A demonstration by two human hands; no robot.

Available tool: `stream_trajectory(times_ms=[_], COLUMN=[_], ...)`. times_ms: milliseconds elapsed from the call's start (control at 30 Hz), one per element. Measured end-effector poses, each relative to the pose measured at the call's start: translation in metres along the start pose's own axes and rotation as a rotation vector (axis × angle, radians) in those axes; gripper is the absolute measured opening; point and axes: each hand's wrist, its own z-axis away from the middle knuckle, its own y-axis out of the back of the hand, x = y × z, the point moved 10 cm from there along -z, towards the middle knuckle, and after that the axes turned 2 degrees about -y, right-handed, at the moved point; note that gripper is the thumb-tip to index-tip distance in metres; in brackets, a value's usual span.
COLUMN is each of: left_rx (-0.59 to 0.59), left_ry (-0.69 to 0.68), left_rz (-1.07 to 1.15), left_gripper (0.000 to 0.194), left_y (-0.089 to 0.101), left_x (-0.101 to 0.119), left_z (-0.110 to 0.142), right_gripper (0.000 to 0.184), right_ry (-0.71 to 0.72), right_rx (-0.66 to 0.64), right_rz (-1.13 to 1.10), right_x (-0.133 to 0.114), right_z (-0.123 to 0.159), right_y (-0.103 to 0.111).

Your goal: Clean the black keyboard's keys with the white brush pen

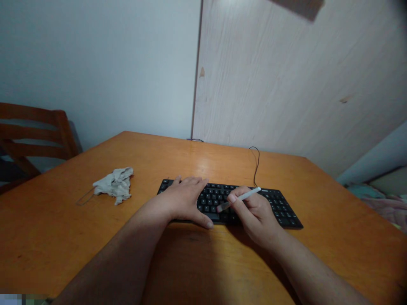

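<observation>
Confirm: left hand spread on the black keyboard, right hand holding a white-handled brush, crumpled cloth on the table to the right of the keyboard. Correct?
One error: the crumpled cloth lies to the left of the black keyboard, as the head view shows. The rest stands: left hand spread on the keyboard, right hand holding a white-handled brush.

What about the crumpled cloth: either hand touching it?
No, the left hand is on the keyboard, the right hand holds a brush, and the cloth lies apart.

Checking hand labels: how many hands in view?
2: left hand, spread over the left part of the keyboard; right hand, over its right half, gripping a brush.
</observation>
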Motion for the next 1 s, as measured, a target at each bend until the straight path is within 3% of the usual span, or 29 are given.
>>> stream_trajectory(times_ms=[167, 367, 600, 833, 1000], left_rx=[-0.017, -0.028, -0.01, -0.022, 0.014], left_ry=[0.013, 0.023, 0.0, 0.024, 0.04], left_rz=[0.002, 0.021, 0.046, 0.045, 0.102], left_gripper=[0.133, 0.137, 0.134, 0.135, 0.122], left_y=[-0.002, -0.004, -0.005, -0.003, 0.004], left_x=[-0.001, -0.004, -0.003, -0.003, -0.007], left_z=[0.0, 0.0, -0.001, 0.0, -0.001], right_gripper=[0.026, 0.021, 0.019, 0.019, 0.018], right_ry=[-0.013, 0.019, 0.032, 0.023, 0.027], right_rx=[-0.043, 0.018, -0.077, -0.057, -0.02], right_rz=[0.014, -0.003, 0.003, -0.032, -0.05], right_x=[0.006, 0.001, -0.001, -0.003, -0.001], right_z=[-0.001, -0.001, 0.0, 0.0, 0.0], right_y=[-0.006, -0.004, -0.018, -0.015, -0.012])
